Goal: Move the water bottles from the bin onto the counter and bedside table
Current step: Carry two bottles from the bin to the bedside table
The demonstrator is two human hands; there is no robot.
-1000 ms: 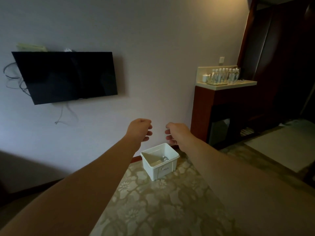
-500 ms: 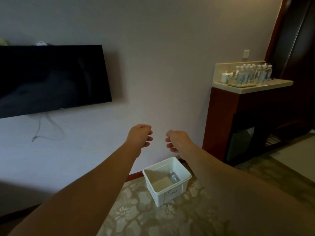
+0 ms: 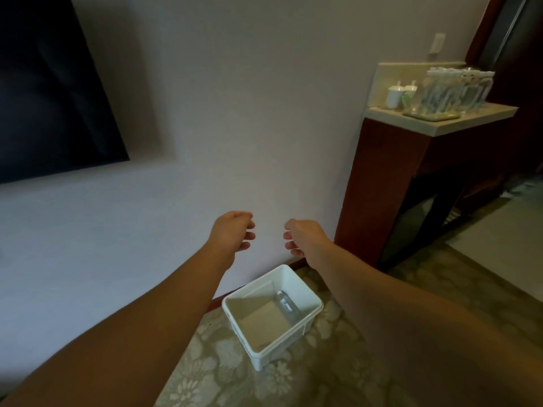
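Note:
A white bin [image 3: 308, 301] stands on the patterned carpet by the wall, with one clear water bottle [image 3: 286, 306] lying inside along its right wall. Both my arms reach out in front of me. My left hand [image 3: 232, 233] and my right hand [image 3: 302, 236] hang above the bin with loosely curled fingers, holding nothing. Several water bottles [image 3: 458, 89] stand blurred on the pale counter [image 3: 458, 120] at the upper right.
The counter tops a dark wooden cabinet [image 3: 382, 186] right of the bin. White cups [image 3: 395, 95] stand beside the bottles on it. A black wall-mounted television [image 3: 50, 92] fills the upper left. A dark doorway lies at the far right.
The view has moved closer to the wall and the bin, which is now larger and lower in the frame. My hands keep the same loose pose out in front.

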